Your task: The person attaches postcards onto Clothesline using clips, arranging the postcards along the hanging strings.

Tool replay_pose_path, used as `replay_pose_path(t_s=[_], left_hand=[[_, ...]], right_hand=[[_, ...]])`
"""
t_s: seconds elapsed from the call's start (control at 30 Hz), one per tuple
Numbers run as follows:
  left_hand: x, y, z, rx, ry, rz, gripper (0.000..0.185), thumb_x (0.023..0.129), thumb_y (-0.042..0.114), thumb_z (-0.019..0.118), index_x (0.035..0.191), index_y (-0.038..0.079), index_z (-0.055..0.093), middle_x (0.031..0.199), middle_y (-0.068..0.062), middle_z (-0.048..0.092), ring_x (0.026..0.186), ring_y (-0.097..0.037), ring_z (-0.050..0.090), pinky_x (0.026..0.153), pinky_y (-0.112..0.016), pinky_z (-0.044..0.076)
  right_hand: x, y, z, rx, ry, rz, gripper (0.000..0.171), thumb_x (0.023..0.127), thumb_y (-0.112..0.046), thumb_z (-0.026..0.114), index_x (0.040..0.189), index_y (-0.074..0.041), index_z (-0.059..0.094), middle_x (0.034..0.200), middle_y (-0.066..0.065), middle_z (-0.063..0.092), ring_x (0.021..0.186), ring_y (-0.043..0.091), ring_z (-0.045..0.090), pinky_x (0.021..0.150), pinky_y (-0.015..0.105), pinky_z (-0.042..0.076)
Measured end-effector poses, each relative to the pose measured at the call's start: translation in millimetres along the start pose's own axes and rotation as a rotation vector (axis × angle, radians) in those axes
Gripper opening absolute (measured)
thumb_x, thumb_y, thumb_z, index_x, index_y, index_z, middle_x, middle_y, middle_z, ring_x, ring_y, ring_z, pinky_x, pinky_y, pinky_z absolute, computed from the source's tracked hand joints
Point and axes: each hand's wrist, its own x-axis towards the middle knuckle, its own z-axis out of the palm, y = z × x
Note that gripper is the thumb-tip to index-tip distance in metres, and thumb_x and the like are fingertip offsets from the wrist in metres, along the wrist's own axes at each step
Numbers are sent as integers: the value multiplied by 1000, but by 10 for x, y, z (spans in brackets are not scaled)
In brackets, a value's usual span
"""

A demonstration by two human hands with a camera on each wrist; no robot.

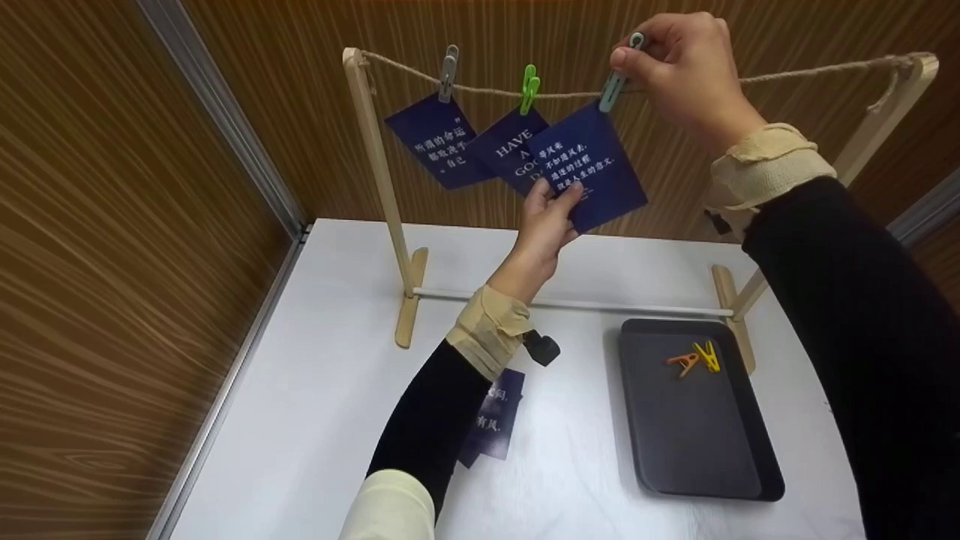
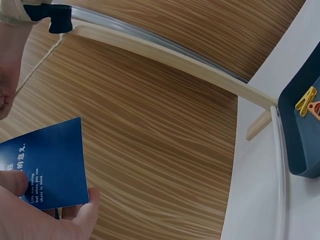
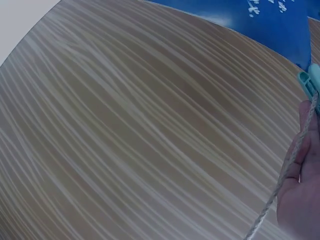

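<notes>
A twine line runs between two wooden posts over the white table. Three dark blue cards hang from it; a grey peg and a green peg hold the two on the left. My right hand pinches a teal peg at the line, on the top corner of the third card. My left hand pinches that card's lower edge, thumb on its face; the left wrist view shows the card between thumb and fingers. The right wrist view shows the teal peg and twine by my fingers.
A dark tray lies on the table at right with an orange peg and a yellow peg in it. More blue cards lie under my left forearm. Wood-grain walls close in on the left and behind.
</notes>
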Motion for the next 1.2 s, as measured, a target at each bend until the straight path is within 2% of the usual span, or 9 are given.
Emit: replay_pose_path(t_s=[0.17, 0.43, 0.63, 0.8, 0.9, 0.93, 1.03, 1.07, 1.2], left_hand=[[9, -1, 3, 3, -11, -6, 26, 101, 17, 58, 127, 13, 56, 111, -6, 69, 95, -20, 70, 80, -33, 57], [-13, -2, 64, -27, -33, -1, 30, 100, 10, 59, 129, 7, 54, 118, -17, 68, 101, -26, 70, 85, -36, 58], [-20, -4, 94, -8, -53, -16, 30, 100, 10, 58, 130, 5, 53, 121, -20, 67, 106, -29, 69, 88, -36, 57], [-34, -24, 118, -5, -66, -18, 31, 101, 8, 56, 131, 3, 52, 122, -22, 66, 106, -30, 69, 88, -36, 57], [-61, -29, 110, 39, -83, -23, 31, 101, 8, 56, 131, 3, 52, 122, -22, 66, 106, -29, 69, 92, -38, 56], [-71, -28, 93, 69, -86, -24, 31, 100, 8, 57, 131, 3, 52, 122, -21, 66, 106, -27, 69, 93, -40, 55], [-101, -20, -4, 168, -81, -43, 34, 98, 10, 61, 131, 4, 52, 121, -17, 67, 104, -23, 67, 96, -42, 53], [-109, -16, -53, 200, -74, -51, 36, 97, 10, 62, 131, 5, 52, 121, -15, 67, 105, -22, 66, 96, -43, 52], [-138, 8, -293, 265, -47, -79, 41, 96, 12, 64, 135, 9, 50, 125, -11, 66, 111, -24, 65, 98, -44, 51]], right_hand=[[-22, -5, 1, 1, -36, 15, 29, 96, -30, 66, 107, -4, 74, 88, -8, 68, 78, 5, 62, 70, 19, 45], [-33, -5, 8, -17, -97, 28, 31, 99, -29, 62, 117, -5, 71, 101, 0, 72, 86, 5, 64, 79, 18, 51], [-44, -29, 29, -72, -123, 33, 38, 102, -32, 55, 131, -9, 65, 120, 12, 70, 99, 9, 64, 86, 23, 50], [-95, -52, 19, -103, -118, 22, 45, 102, -37, 53, 141, -14, 56, 129, 10, 67, 115, 15, 65, 99, 30, 50], [-149, -57, -4, -125, -101, 9, 50, 102, -39, 54, 147, -20, 49, 136, 9, 63, 123, 22, 62, 108, 31, 44], [-165, -57, -9, -134, -91, 7, 51, 101, -39, 55, 149, -21, 46, 139, 8, 61, 121, 22, 63, 109, 32, 42], [-211, -60, -35, -182, -56, -1, 56, 100, -38, 57, 152, -24, 41, 146, 3, 54, 130, 22, 54, 116, 32, 31], [-223, -59, -44, -205, -39, -17, 57, 100, -37, 59, 152, -24, 41, 148, 1, 52, 133, 22, 50, 116, 33, 32], [-279, -7, -124, -296, 54, -145, 57, 96, -30, 65, 148, -17, 46, 151, 1, 49, 144, 20, 34, 120, 28, 15]])
